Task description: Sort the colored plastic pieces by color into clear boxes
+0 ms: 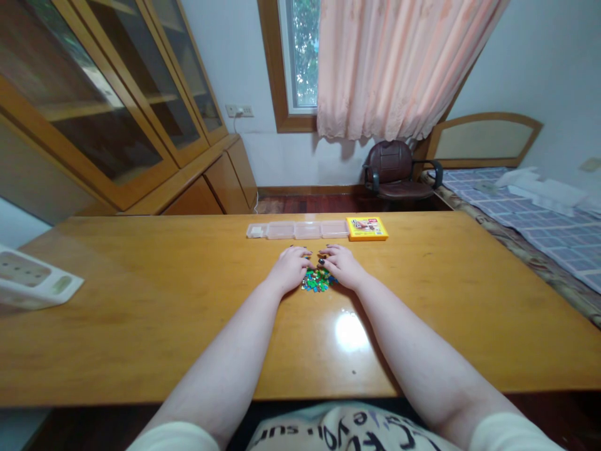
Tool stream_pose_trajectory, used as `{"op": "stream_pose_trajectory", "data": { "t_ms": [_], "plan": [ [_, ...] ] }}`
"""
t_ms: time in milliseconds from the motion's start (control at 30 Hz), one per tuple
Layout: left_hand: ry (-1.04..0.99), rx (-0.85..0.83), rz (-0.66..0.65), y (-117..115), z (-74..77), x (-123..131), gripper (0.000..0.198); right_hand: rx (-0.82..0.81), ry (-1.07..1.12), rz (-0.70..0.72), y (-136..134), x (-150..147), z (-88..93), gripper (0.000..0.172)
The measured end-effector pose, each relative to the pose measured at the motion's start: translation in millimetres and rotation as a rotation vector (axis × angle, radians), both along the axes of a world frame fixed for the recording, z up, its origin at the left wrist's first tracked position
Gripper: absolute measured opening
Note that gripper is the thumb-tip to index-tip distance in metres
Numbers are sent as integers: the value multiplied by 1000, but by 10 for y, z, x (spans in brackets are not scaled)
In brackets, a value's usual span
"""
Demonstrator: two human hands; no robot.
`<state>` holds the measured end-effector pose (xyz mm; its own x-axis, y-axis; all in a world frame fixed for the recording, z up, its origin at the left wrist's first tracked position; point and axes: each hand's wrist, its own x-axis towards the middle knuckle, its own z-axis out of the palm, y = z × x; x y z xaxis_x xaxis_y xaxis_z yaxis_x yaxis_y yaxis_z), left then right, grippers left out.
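Note:
A small heap of tiny coloured pieces, mostly green and blue, lies on the wooden table between my two hands. My left hand rests palm down on the left side of the heap, fingers stretched forward over it. My right hand lies the same way on the right side, fingertips nearly meeting the left ones. Neither hand lifts anything. Part of the heap is hidden under the fingers.
Beyond the hands stand a row of clear plastic boxes and a yellow box. A white object lies at the table's left edge. Behind are a glass-door cabinet, a brown chair and a bed.

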<state>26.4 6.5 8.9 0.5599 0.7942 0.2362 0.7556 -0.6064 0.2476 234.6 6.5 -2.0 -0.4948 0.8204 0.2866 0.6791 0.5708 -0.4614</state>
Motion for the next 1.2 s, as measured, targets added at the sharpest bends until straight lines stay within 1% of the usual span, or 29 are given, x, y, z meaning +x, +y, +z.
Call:
{"op": "stream_pose_trajectory", "data": {
  "t_ms": [100,167,233,300,400,500,600,733,800,933,1033,1200],
  "plan": [
    [-1,-1,38,16,-7,-6,32,6,1,-53,10,9,5,33],
    [-14,-5,45,19,-2,-9,33,-10,26,-29,3,11,17,33],
    [-26,-10,24,15,5,-8,32,-23,39,16,-9,6,25,33],
    [-24,-11,5,9,7,-4,31,-23,28,30,-18,-3,23,32],
    [8,-9,22,7,5,2,31,-12,-6,-15,-11,-8,6,33],
    [36,0,75,17,11,-3,32,0,-22,-80,8,2,-5,35],
    [30,14,114,25,22,-15,32,1,-31,-71,-1,4,6,36],
    [24,0,74,18,24,-16,31,-34,-80,-36,-47,-20,29,34],
    [39,-10,74,14,26,-13,31,-57,-106,-71,-56,-31,32,32],
    [44,0,148,16,54,-26,29,-60,-106,-143,-37,-28,33,31],
    [23,11,169,17,84,-51,25,-33,-62,-96,-28,-19,39,32],
    [32,2,97,9,89,-58,23,-27,-11,67,-34,-15,37,31]
  ]
}}
